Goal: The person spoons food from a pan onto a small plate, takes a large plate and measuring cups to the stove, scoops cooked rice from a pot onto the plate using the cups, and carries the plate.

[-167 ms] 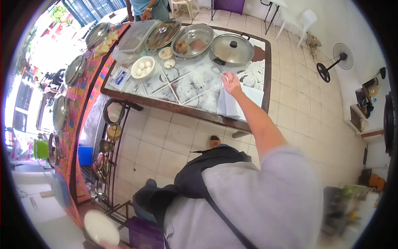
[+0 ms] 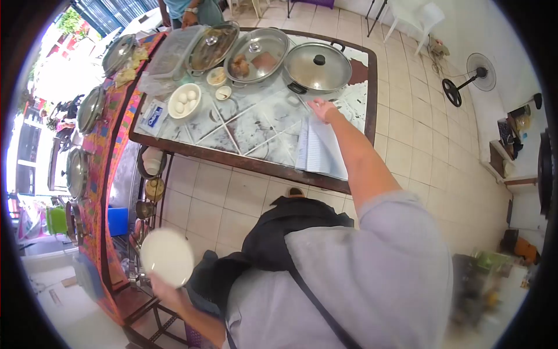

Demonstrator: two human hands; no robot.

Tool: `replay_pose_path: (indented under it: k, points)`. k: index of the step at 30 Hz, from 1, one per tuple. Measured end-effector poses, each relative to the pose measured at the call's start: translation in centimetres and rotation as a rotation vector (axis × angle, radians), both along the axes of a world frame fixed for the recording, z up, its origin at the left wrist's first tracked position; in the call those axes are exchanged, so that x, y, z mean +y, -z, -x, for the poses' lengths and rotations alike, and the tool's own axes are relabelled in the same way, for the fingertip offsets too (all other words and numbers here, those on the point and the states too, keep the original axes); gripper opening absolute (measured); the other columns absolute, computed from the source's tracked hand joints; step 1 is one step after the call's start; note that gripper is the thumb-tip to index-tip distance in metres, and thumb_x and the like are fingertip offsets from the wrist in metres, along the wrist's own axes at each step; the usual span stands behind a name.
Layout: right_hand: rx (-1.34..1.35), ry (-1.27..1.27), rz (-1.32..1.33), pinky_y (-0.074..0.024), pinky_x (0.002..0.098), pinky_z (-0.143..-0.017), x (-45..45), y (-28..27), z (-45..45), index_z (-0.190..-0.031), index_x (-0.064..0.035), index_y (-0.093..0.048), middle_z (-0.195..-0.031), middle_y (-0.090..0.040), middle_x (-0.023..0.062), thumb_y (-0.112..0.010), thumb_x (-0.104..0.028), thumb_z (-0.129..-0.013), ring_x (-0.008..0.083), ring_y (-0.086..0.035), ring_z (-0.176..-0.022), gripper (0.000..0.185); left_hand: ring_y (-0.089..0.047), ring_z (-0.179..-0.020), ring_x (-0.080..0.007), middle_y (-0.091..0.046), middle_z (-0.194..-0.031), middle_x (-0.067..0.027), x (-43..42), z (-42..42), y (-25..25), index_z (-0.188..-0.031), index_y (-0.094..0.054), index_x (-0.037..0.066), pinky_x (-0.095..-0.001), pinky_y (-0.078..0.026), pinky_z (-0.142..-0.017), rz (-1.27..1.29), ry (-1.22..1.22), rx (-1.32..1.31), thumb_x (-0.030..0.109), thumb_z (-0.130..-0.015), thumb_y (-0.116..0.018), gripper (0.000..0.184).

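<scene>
My left hand (image 2: 165, 289) grips a round white plate (image 2: 167, 257) by its lower edge, held up at my left beside the metal rack; both are slightly blurred. My right arm reaches across to the table, where my right hand (image 2: 323, 109) is at the top edge of an open notebook (image 2: 317, 148) with lined pages. Its fingers are bent together at a page that appears raised; the fingertips are small and partly hidden. Just beyond this hand stands a wide lidded pan (image 2: 318, 68) with a black knob.
The tiled table (image 2: 250, 131) also bears a bowl of eggs (image 2: 185, 101), small bowls (image 2: 223, 92), lidded dishes (image 2: 257, 55) and a plastic container (image 2: 177, 53). A colourful cloth-covered counter (image 2: 103, 192) runs along the left. Another person (image 2: 192, 13) stands beyond the table.
My left hand has come up and rightward with the plate. The notebook's lined page now shows, with a page lifted near my right hand. My view has shifted slightly.
</scene>
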State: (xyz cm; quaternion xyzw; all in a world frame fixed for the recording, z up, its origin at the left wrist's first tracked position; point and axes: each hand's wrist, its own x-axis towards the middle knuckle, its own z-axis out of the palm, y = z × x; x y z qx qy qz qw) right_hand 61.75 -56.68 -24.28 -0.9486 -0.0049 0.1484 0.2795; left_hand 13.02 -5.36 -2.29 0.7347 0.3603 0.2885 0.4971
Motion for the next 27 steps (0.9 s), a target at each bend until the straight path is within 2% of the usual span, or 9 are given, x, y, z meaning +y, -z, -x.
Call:
replay_pose_path:
  k: [2,5,7,10,14,17,19,23,27]
  points:
    - [0.259,0.175,-0.055,-0.0542,0.0373,-0.065,1.0,-4.3,1.4,-0.129,-0.0053,-0.051,-0.119,-0.060,0.0178,-0.036,-0.065,-0.089,0.0260,-0.066,-0.073,0.073,-0.059,-0.093,-0.0243,-0.061,-0.100,-0.0168,-0.6,-6.1,2.7,-0.114,-0.053,-0.012,-0.0348,-0.048,-0.084,-0.396,0.239,0.394,0.029,-0.101,-0.039,0.045]
    - [0.302,0.172,0.015,-0.0532,0.0365,-0.060,-0.2,-2.6,0.1,-0.126,-0.0058,-0.056,-0.110,-0.063,0.0172,-0.033,-0.072,-0.085,0.0237,-0.064,-0.071,0.081,-0.060,-0.092,-0.0214,-0.063,-0.105,-0.0174,-6.5,-16.9,3.4,-0.114,-0.056,-0.012,-0.0316,-0.047,-0.082,0.108,0.231,0.301,0.030,-0.102,-0.038,0.047]
    - [0.510,0.107,-0.074,-0.0529,0.0353,-0.057,-0.8,-2.9,-0.6,-0.117,-0.0024,-0.061,-0.081,-0.059,0.0128,-0.027,-0.079,-0.082,0.0227,-0.060,-0.065,0.090,-0.060,-0.093,-0.0194,-0.064,-0.103,-0.0159,-6.9,-21.2,7.2,-0.115,-0.056,-0.011,-0.0308,-0.046,-0.083,0.194,0.362,0.262,0.031,-0.102,-0.038,0.048]
    - [0.539,0.173,-0.079,-0.0530,0.0333,-0.065,-2.2,-3.6,-0.7,-0.109,-0.0030,-0.066,-0.073,-0.055,0.0125,-0.028,-0.082,-0.079,0.0244,-0.056,-0.062,0.092,-0.059,-0.092,-0.0176,-0.065,-0.102,-0.0136,-8.7,-27.7,9.7,-0.115,-0.058,-0.009,-0.0305,-0.046,-0.084,0.283,0.480,0.338,0.032,-0.102,-0.038,0.048]
    - [0.577,0.162,0.079,-0.0525,0.0341,-0.076,-5.6,-3.6,-0.9,-0.108,-0.0085,-0.068,-0.076,-0.060,0.0157,-0.029,-0.083,-0.078,0.0273,-0.061,-0.072,0.089,-0.060,-0.092,-0.0178,-0.066,-0.102,-0.0121,-9.0,-33.9,15.8,-0.116,-0.058,-0.008,-0.0307,-0.047,-0.083,0.366,0.694,0.409,0.033,-0.101,-0.039,0.047]
    - [0.598,0.052,0.143,-0.0506,0.0385,-0.083,-9.1,-2.3,-0.9,-0.104,-0.0051,-0.068,-0.103,-0.065,0.0170,-0.038,-0.082,-0.074,0.0288,-0.064,-0.090,0.088,-0.061,-0.092,-0.0185,-0.066,-0.102,-0.0115,-11.1,-37.7,16.9,-0.116,-0.058,-0.006,-0.0309,-0.047,-0.082,0.432,0.736,0.505,0.035,-0.101,-0.040,0.047]
    - [0.672,-0.383,0.540,-0.0487,0.0389,-0.088,-9.8,-3.0,-0.2,-0.106,-0.0073,-0.068,-0.111,-0.064,0.0149,-0.052,-0.071,-0.075,0.0284,-0.062,-0.102,0.073,-0.061,-0.093,-0.0190,-0.066,-0.102,-0.0118,-12.2,-39.7,17.0,-0.117,-0.058,-0.005,-0.0314,-0.047,-0.082,0.364,0.800,0.567,0.035,-0.100,-0.041,0.047]
    - [0.810,-0.464,0.719,-0.0482,0.0398,-0.090,-10.0,-3.0,-1.4,-0.106,-0.0086,-0.067,-0.113,-0.064,0.0131,-0.060,-0.054,-0.080,0.0296,-0.060,-0.107,0.052,-0.062,-0.095,-0.0203,-0.066,-0.104,-0.0145,-11.0,-43.2,20.7,-0.121,-0.056,-0.003,-0.0341,-0.047,-0.083,0.219,0.953,0.648,0.033,-0.099,-0.043,0.044]
    - [0.045,0.316,0.196,-0.0474,0.0462,-0.086,-4.9,-6.7,-7.7,-0.111,-0.0076,-0.053,-0.111,-0.063,0.0187,-0.058,-0.048,-0.085,0.0368,-0.059,-0.104,0.048,-0.061,-0.097,-0.0227,-0.066,-0.105,-0.0161,-10.6,-45.4,22.5,-0.120,-0.056,-0.004,-0.0347,-0.046,-0.085,0.281,1.029,0.603,0.032,-0.098,-0.043,0.044]
